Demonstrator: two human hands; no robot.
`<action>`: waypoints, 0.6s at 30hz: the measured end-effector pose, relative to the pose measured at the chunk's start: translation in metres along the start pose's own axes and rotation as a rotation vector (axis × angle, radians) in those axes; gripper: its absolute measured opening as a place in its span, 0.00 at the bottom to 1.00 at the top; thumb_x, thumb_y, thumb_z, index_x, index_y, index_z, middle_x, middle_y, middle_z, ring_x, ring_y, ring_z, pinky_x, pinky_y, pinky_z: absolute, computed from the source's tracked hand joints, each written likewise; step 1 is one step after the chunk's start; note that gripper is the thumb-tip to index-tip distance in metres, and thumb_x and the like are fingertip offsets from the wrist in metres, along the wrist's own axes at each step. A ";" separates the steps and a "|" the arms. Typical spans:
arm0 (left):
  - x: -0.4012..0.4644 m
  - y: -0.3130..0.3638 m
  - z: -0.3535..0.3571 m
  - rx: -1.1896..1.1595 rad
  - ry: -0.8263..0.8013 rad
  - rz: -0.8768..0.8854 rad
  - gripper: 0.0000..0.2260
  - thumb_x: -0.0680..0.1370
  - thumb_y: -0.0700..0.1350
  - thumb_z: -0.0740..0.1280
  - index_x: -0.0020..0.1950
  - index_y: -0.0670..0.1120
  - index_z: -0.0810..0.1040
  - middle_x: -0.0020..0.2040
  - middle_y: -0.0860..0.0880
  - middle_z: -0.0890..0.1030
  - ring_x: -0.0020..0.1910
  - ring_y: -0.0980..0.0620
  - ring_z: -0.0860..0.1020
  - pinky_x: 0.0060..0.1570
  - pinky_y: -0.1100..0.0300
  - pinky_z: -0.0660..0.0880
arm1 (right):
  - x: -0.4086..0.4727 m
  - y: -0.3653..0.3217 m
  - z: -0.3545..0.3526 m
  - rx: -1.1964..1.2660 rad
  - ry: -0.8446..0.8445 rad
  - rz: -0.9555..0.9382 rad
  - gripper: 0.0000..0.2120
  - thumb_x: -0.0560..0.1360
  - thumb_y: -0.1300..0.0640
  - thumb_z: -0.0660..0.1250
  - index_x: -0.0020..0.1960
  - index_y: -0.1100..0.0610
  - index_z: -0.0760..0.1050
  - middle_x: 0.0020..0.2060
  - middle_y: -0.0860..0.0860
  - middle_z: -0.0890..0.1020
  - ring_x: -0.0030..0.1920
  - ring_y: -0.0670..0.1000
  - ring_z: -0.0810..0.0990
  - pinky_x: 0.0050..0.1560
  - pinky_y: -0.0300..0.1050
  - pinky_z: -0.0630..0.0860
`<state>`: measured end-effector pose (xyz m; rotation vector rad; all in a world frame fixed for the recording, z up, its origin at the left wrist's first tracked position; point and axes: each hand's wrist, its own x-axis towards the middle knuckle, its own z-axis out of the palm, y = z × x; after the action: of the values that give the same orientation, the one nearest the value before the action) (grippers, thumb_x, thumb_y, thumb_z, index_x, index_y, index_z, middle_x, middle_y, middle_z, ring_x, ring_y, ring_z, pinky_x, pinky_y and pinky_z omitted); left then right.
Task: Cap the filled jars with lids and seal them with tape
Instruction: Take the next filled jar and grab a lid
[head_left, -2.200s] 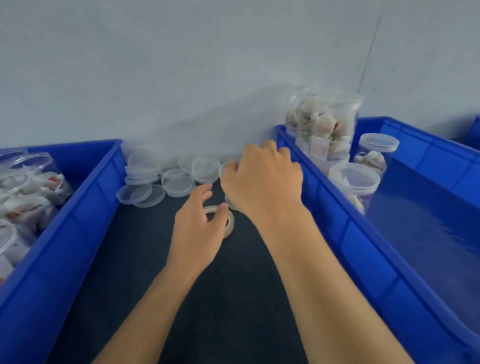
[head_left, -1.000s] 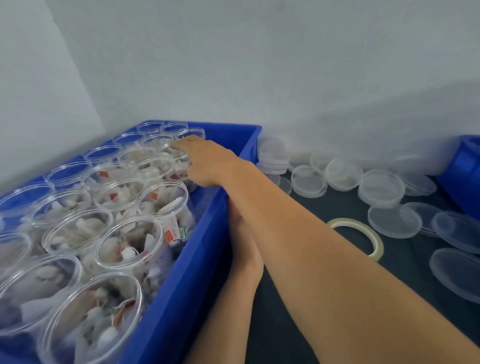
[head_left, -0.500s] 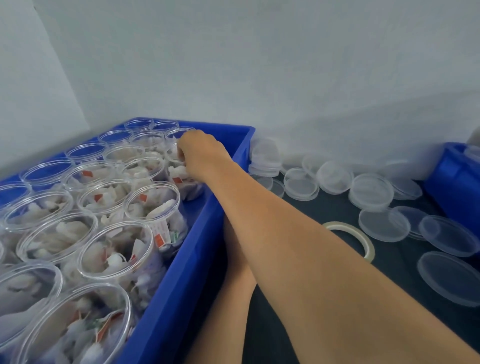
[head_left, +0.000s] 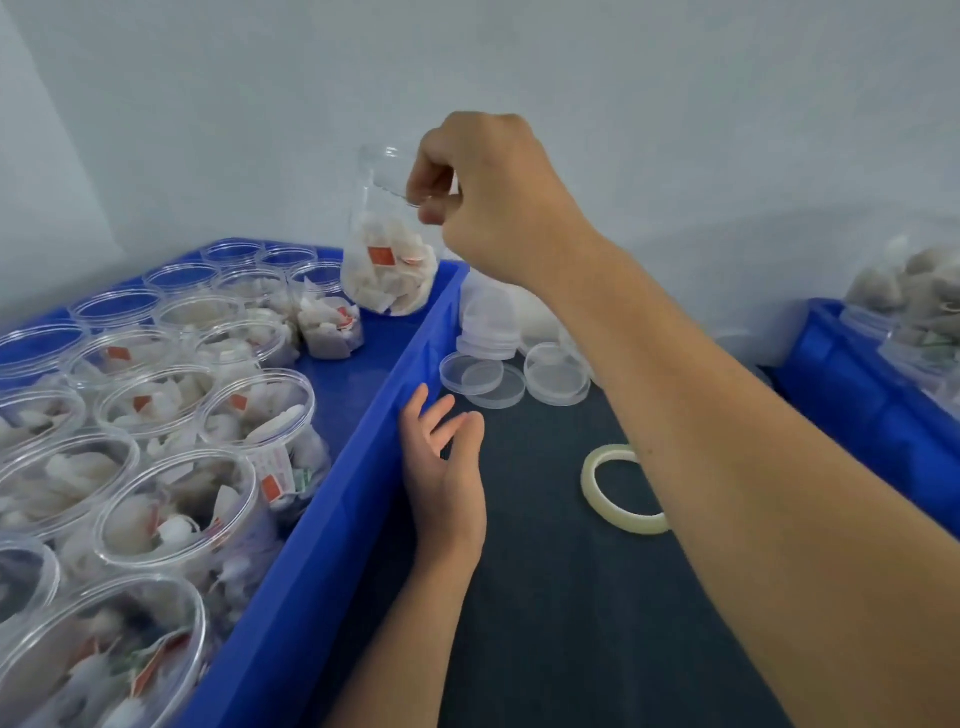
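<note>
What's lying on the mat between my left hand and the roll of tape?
Nothing: in the head view the dark mat is bare between the left hand and the tape roll.

Showing plain pale grey-white walls from nine through three o'clock, meeting in a corner toward ten o'clock. Lying below, toward six o'clock, a dark blue-grey surface. Spreading evenly across the walls, soft light, with a faint shadow toward two o'clock.
</note>
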<state>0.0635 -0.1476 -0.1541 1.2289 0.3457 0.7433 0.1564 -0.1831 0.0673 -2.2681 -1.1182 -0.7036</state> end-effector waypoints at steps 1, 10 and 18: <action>0.000 -0.002 0.000 0.022 -0.002 0.014 0.31 0.76 0.51 0.71 0.79 0.54 0.67 0.71 0.55 0.78 0.64 0.62 0.80 0.64 0.55 0.79 | -0.006 0.006 -0.009 -0.018 0.017 0.004 0.14 0.72 0.69 0.68 0.49 0.53 0.84 0.43 0.44 0.81 0.43 0.43 0.80 0.47 0.44 0.80; -0.009 -0.003 0.007 0.244 -0.009 0.170 0.46 0.71 0.60 0.77 0.84 0.55 0.60 0.80 0.56 0.68 0.76 0.63 0.69 0.72 0.60 0.69 | -0.103 0.030 -0.020 -0.168 -0.165 0.103 0.15 0.71 0.70 0.66 0.45 0.51 0.81 0.42 0.44 0.79 0.41 0.47 0.81 0.44 0.48 0.79; -0.009 -0.003 0.006 0.380 -0.111 0.206 0.40 0.72 0.49 0.82 0.80 0.57 0.68 0.71 0.55 0.80 0.68 0.55 0.80 0.64 0.48 0.81 | -0.148 0.047 0.015 0.077 -0.339 0.091 0.03 0.76 0.57 0.73 0.45 0.50 0.84 0.44 0.43 0.79 0.43 0.44 0.78 0.47 0.43 0.78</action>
<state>0.0614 -0.1588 -0.1565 1.6771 0.2779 0.8040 0.1207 -0.2801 -0.0491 -2.4108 -1.1594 -0.2394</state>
